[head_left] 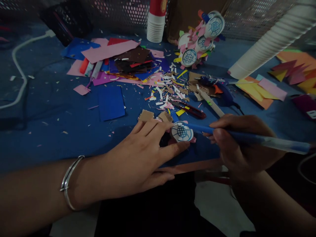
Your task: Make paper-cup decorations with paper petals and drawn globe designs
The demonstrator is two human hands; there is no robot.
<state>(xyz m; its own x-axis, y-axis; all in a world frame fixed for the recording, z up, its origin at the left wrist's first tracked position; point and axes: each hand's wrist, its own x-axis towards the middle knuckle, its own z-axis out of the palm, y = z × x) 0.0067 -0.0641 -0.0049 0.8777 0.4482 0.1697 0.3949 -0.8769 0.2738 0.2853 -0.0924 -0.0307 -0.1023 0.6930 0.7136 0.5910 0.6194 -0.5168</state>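
Note:
My left hand lies flat on the blue table cover, fingers stretched out, its index and middle fingertips pressing beside a small white paper-cup bottom with a blue grid drawn on it, edged with pink paper. My right hand is closed around a long blue marker pen, whose tip rests on the top edge of that cup piece. A silver bangle sits on my left wrist.
Red-handled scissors, a blue glue gun and paper scraps lie behind the hands. Coloured paper sheets are piled at the back left, a finished cluster of cup pieces and stacks of white cups further back.

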